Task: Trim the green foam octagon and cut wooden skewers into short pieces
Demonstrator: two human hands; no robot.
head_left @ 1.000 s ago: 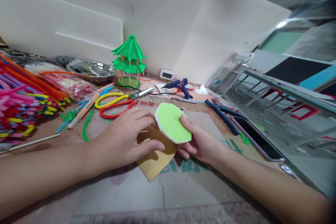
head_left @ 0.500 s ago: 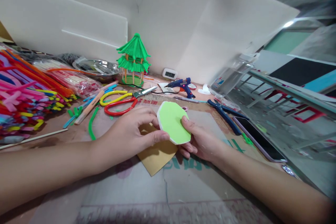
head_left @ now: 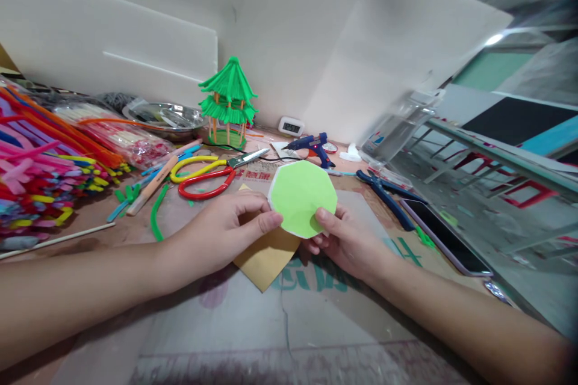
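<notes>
A light green many-sided foam piece is held up above the table, its flat face turned toward me. My left hand pinches its left edge between thumb and fingers. My right hand grips its lower right edge, thumb on the front. Under both hands a tan paper sheet lies on the cardboard mat.
Red-and-yellow scissors, a blue glue gun, blue pliers and a phone lie around. A green pagoda model and a metal bowl stand at the back. Piles of coloured pipe cleaners fill the left.
The green piece has been tilted upright to face me and raised a little. My left hand shifted from lying over the tan paper to pinching the piece's edge.
</notes>
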